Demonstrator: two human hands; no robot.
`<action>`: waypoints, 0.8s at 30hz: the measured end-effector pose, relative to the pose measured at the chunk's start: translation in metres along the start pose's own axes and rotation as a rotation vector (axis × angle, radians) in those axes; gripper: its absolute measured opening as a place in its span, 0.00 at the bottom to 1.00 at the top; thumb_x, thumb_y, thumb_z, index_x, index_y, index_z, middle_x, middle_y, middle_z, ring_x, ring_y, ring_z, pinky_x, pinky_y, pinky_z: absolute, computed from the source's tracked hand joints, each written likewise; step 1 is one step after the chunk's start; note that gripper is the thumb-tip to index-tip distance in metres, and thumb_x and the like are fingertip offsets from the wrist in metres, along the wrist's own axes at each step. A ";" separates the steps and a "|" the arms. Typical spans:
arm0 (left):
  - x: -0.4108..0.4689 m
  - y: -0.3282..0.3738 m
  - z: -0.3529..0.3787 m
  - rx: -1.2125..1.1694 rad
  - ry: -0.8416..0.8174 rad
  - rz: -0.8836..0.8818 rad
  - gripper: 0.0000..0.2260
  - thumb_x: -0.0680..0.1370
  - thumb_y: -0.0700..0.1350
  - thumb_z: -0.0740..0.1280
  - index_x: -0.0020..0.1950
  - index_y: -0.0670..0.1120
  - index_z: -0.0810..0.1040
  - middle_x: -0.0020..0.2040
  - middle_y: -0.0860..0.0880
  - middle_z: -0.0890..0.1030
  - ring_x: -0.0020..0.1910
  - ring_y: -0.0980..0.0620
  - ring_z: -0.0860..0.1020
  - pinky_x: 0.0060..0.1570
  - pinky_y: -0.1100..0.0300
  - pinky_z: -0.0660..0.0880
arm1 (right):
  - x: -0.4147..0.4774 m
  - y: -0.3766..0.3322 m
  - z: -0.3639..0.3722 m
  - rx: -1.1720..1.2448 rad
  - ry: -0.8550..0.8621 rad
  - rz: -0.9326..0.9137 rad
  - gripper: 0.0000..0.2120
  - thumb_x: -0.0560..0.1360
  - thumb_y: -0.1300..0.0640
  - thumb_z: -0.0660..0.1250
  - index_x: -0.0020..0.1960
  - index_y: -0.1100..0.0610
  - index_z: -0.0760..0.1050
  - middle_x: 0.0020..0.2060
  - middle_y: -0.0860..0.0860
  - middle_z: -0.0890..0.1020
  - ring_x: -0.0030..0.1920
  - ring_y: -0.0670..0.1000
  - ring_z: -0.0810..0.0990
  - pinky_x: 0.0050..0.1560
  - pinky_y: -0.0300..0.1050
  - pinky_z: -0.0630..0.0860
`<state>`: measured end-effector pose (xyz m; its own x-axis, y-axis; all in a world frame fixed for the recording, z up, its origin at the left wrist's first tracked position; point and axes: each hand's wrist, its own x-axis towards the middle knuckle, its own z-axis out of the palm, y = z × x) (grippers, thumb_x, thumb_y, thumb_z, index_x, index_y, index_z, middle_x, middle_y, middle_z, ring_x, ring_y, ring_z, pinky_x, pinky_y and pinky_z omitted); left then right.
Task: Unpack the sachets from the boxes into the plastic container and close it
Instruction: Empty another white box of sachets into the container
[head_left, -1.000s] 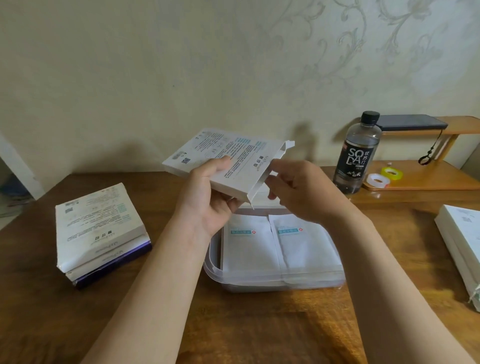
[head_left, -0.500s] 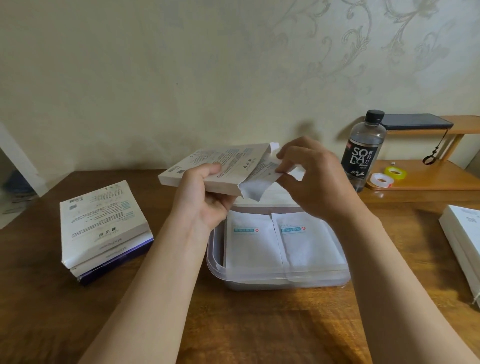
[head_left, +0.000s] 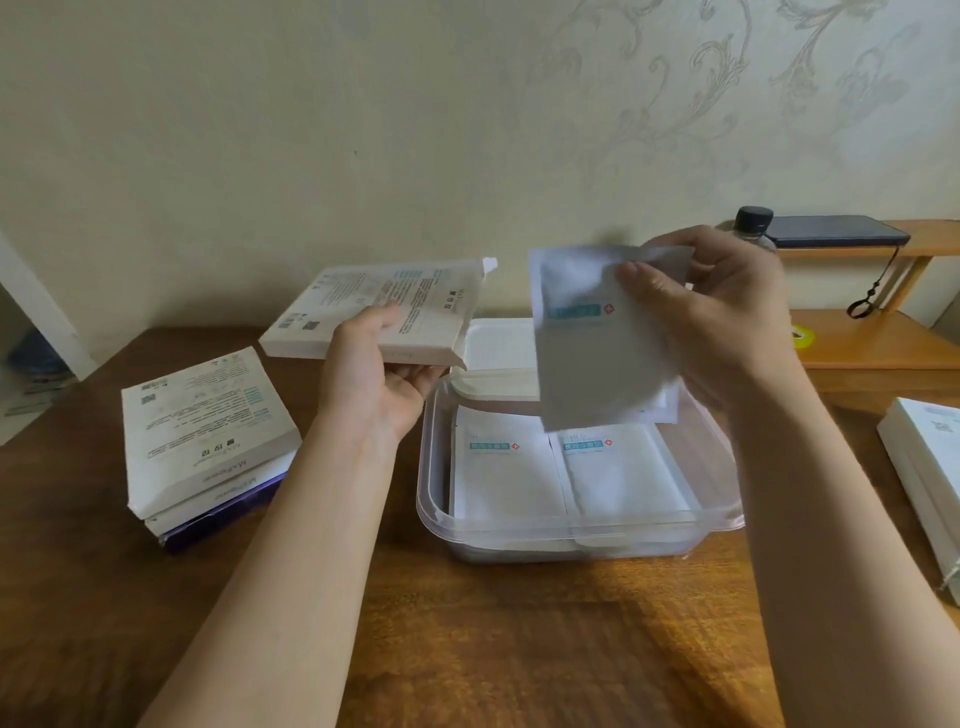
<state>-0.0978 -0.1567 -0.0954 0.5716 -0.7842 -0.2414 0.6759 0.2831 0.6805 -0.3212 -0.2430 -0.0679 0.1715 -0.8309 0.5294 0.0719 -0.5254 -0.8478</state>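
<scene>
My right hand (head_left: 727, 322) is pinching a sachet (head_left: 592, 358) over the container (head_left: 571, 535); left hand (head_left: 379, 374) is gripping the box (head_left: 374, 306) beside it. I'm aiming to lay it flat on the right pile (head_left: 623, 473).

Pretty much all you see of the person is arms: left hand (head_left: 379, 387) and right hand (head_left: 727, 322) are both bare, and the forearms (head_left: 291, 571) are bare skin right to the bottom edge of the shot. Right thumbnail (head_left: 647, 278) looks plain and fairly short.
</scene>
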 end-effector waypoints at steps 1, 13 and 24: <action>0.000 -0.001 0.000 -0.022 -0.002 0.017 0.11 0.78 0.38 0.69 0.59 0.48 0.76 0.48 0.44 0.85 0.47 0.46 0.85 0.47 0.50 0.84 | 0.000 0.002 -0.001 -0.011 -0.016 0.053 0.07 0.73 0.63 0.74 0.40 0.52 0.81 0.36 0.52 0.83 0.38 0.55 0.82 0.41 0.56 0.82; -0.003 -0.013 0.007 -0.098 -0.086 0.011 0.13 0.77 0.42 0.71 0.61 0.48 0.78 0.42 0.46 0.86 0.42 0.49 0.84 0.42 0.58 0.81 | -0.018 0.033 0.053 -0.086 -0.178 0.645 0.04 0.75 0.68 0.69 0.49 0.67 0.78 0.51 0.68 0.83 0.51 0.67 0.83 0.53 0.67 0.80; -0.005 -0.018 0.009 -0.054 -0.153 -0.010 0.10 0.78 0.42 0.70 0.58 0.48 0.79 0.41 0.47 0.87 0.43 0.48 0.84 0.46 0.56 0.81 | -0.026 0.021 0.050 -0.794 -0.640 0.614 0.17 0.73 0.61 0.74 0.60 0.56 0.74 0.49 0.56 0.82 0.43 0.57 0.85 0.44 0.54 0.85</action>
<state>-0.1171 -0.1628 -0.1009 0.4898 -0.8610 -0.1372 0.7079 0.3009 0.6390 -0.2752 -0.2231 -0.1014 0.4398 -0.8592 -0.2615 -0.7839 -0.2252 -0.5787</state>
